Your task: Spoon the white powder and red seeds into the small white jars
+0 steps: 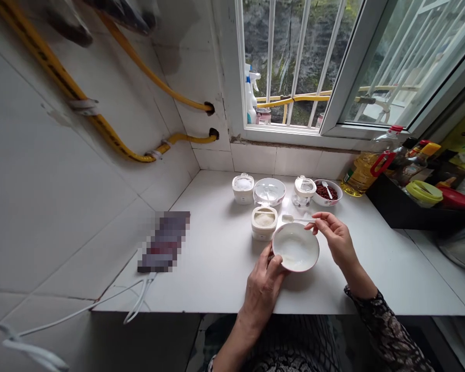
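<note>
White ceramic bowl (295, 247), tilted, its rim clasped by the curled fingers (266, 263) of the left hand (260, 295). Right hand (333, 240): fingers closed in a pinch on a white spoon (296, 219), held just above the bowl. Both sit near the front edge of the worktop (217, 268). Toward the back edge: open white canister (264, 223) of white granules, just beside the bowl; lidded white canister (243, 188); clear-lidded dish (269, 190); glass jar (304, 190); bowl of red beans (327, 192), toward the back right corner.
</note>
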Demonstrator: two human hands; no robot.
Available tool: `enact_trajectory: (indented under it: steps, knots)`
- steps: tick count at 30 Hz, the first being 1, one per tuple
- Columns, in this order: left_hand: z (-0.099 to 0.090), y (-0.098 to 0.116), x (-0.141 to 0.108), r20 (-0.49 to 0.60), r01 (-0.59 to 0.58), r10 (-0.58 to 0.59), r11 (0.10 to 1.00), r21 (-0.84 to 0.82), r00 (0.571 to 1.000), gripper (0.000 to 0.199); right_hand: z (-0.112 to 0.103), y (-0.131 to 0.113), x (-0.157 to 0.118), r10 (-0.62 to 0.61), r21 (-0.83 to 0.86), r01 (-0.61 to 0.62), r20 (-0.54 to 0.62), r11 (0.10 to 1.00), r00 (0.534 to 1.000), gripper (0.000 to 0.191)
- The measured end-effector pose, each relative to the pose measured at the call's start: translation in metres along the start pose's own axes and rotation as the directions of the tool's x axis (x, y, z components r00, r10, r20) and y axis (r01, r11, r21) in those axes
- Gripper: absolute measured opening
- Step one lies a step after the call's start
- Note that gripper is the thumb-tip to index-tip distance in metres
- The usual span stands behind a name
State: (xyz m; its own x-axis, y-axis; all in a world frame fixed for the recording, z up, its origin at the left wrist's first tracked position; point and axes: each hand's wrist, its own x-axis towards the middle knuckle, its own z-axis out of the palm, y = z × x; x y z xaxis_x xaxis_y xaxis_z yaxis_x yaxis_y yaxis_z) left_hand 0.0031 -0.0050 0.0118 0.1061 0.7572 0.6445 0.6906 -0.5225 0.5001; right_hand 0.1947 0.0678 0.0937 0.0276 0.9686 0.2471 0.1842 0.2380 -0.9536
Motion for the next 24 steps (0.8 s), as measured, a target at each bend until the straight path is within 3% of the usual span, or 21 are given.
enact_trajectory:
  steps: [2, 4, 7, 10, 12, 15, 21, 24]
  knots:
    - [0.001, -0.001, -0.001, -0.005, -0.01, 0.01, 1.0, 0.004, 1.0, 0.018, -0.011, -0.001, -0.01, -0.071, -0.159, 0.08, 0.059, 0.984, 0.996, 0.017]
    - [0.002, -0.002, -0.002, -0.013, -0.037, 0.037, 0.999, 0.023, 0.999, 0.015, -0.016, -0.001, -0.019, -0.189, -0.339, 0.226, 0.138, 0.913, 0.972, 0.013]
    - [0.005, -0.004, -0.005, -0.043, -0.102, 0.105, 0.993, 0.066, 0.994, 0.015, -0.013, -0.001, -0.028, -0.407, -0.537, 0.482, 0.262, 0.692, 0.875, 0.019]
    - [0.006, -0.005, -0.006, -0.055, -0.135, 0.14, 0.988, 0.08, 0.989, 0.018, -0.007, -0.002, -0.034, -0.527, -0.576, 0.641, 0.381, 0.508, 0.76, 0.025]
    - [0.006, -0.005, -0.006, -0.053, -0.138, 0.142, 0.987, 0.078, 0.988, 0.019, -0.006, -0.005, -0.039, -0.528, -0.533, 0.695, 0.456, 0.483, 0.716, 0.028]
    - [0.006, -0.005, -0.006, -0.057, -0.14, 0.144, 0.988, 0.068, 0.988, 0.019, -0.008, -0.013, -0.047, -0.484, -0.483, 0.716, 0.528, 0.504, 0.698, 0.03]
    - [0.006, -0.005, -0.005, -0.066, -0.158, 0.162, 0.985, 0.068, 0.985, 0.017, 0.003, -0.015, -0.05, -0.638, -0.506, 0.729, 0.382, 0.462, 0.669, 0.026]
    - [0.005, -0.005, -0.006, -0.058, -0.16, 0.165, 0.984, 0.076, 0.985, 0.016, 0.007, -0.012, -0.05, -0.619, -0.479, 0.755, 0.443, 0.448, 0.648, 0.024]
